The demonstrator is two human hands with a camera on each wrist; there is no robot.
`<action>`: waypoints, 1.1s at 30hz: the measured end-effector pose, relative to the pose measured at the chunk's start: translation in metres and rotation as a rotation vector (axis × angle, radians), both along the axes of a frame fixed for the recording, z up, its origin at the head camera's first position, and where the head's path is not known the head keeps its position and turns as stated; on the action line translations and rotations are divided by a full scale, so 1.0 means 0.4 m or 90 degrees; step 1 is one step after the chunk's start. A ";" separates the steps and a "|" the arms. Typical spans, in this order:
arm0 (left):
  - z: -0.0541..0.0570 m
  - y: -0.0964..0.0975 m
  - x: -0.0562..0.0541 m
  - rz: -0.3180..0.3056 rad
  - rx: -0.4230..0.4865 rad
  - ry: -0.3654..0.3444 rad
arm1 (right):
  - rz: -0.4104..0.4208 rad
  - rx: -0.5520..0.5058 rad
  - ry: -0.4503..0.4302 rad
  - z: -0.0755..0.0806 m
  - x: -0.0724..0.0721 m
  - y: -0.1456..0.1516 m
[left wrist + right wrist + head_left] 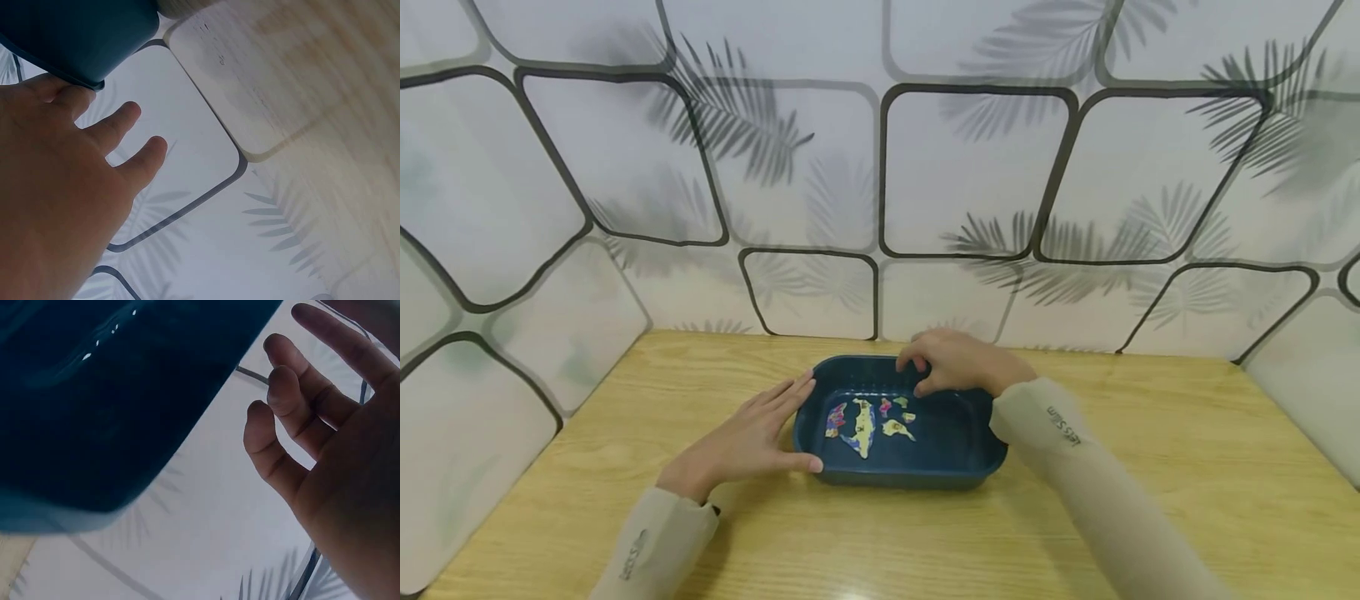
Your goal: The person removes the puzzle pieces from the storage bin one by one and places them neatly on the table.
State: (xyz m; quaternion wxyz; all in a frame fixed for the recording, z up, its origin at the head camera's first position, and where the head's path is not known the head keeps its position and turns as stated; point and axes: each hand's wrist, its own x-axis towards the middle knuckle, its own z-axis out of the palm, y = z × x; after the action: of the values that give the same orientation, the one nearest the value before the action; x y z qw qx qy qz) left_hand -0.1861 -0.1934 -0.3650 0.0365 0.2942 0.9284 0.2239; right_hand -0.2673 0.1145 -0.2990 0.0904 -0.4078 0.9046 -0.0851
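Dark-blue basin (955,442): left hand (748,446), fingers straight, at left end; right hand (958,358), fingers bent, empty, by far rim; bump could shift printed cutouts (864,427).

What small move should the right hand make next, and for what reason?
Perhaps bring the right hand toward the pieces in the tray: it seems empty, at the tray's far side, while the left hand touches the tray's left side.
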 end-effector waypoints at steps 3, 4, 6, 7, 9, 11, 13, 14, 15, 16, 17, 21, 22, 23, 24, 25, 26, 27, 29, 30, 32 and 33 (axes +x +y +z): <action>-0.004 -0.001 0.000 0.004 0.000 -0.004 | 0.002 0.011 -0.012 -0.012 -0.008 -0.018; -0.005 -0.001 0.000 0.006 0.000 -0.006 | 0.002 0.014 -0.015 -0.018 -0.009 -0.024; -0.009 -0.001 -0.001 0.007 -0.002 -0.007 | 0.002 0.020 -0.031 -0.028 -0.012 -0.035; -0.011 -0.001 -0.002 0.008 -0.002 -0.008 | 0.003 0.024 -0.037 -0.033 -0.013 -0.040; -0.013 -0.001 -0.002 0.009 -0.002 -0.010 | 0.002 0.034 -0.048 -0.044 -0.015 -0.049; -0.015 -0.002 -0.003 0.009 -0.001 -0.011 | -0.005 0.045 -0.059 -0.049 -0.014 -0.056; -0.014 -0.002 -0.003 0.009 -0.001 -0.010 | -0.007 0.060 -0.053 -0.053 -0.013 -0.062; -0.014 -0.002 -0.003 0.009 -0.001 -0.009 | -0.012 0.069 -0.052 -0.054 -0.012 -0.065; -0.013 -0.003 -0.004 0.009 -0.002 -0.008 | -0.015 0.075 -0.049 -0.055 -0.011 -0.068; -0.013 -0.003 -0.004 0.009 -0.002 -0.008 | -0.017 0.081 -0.045 -0.056 -0.010 -0.072; -0.012 -0.003 -0.004 0.009 -0.003 -0.008 | -0.018 0.087 -0.039 -0.056 -0.009 -0.076; -0.010 -0.003 -0.003 0.012 -0.005 -0.015 | -0.039 0.109 -0.047 -0.064 -0.004 -0.091; -0.010 -0.003 -0.003 0.013 -0.005 -0.016 | -0.047 0.116 -0.049 -0.067 -0.003 -0.094; -0.010 -0.003 -0.003 0.013 -0.006 -0.018 | -0.054 0.123 -0.052 -0.070 -0.002 -0.097; -0.010 -0.003 -0.002 0.013 -0.005 -0.019 | -0.064 0.130 -0.054 -0.073 -0.001 -0.099; -0.010 -0.003 -0.002 0.013 -0.003 -0.020 | -0.071 0.136 -0.056 -0.076 0.000 -0.100; -0.010 -0.002 -0.003 0.012 -0.003 -0.020 | -0.076 0.138 -0.054 -0.079 0.000 -0.102; -0.010 -0.002 -0.003 0.011 -0.003 -0.020 | -0.080 0.141 -0.050 -0.083 0.000 -0.103; -0.009 -0.002 -0.003 0.008 -0.002 -0.020 | -0.085 0.144 -0.044 -0.091 0.001 -0.105; -0.009 -0.002 -0.003 0.008 -0.002 -0.019 | -0.086 0.144 -0.040 -0.095 0.001 -0.105; -0.010 -0.002 -0.004 0.008 -0.002 -0.018 | -0.091 0.142 -0.035 -0.102 0.002 -0.106; -0.010 -0.002 -0.004 0.009 -0.001 -0.018 | -0.092 0.142 -0.032 -0.106 0.002 -0.106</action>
State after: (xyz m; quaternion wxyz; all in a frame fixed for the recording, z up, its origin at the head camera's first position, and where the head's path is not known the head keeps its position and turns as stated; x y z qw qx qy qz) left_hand -0.1877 -0.1943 -0.3689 0.0484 0.2847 0.9300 0.2276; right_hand -0.2666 0.0721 -0.3414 0.1513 -0.3265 0.9330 -0.0005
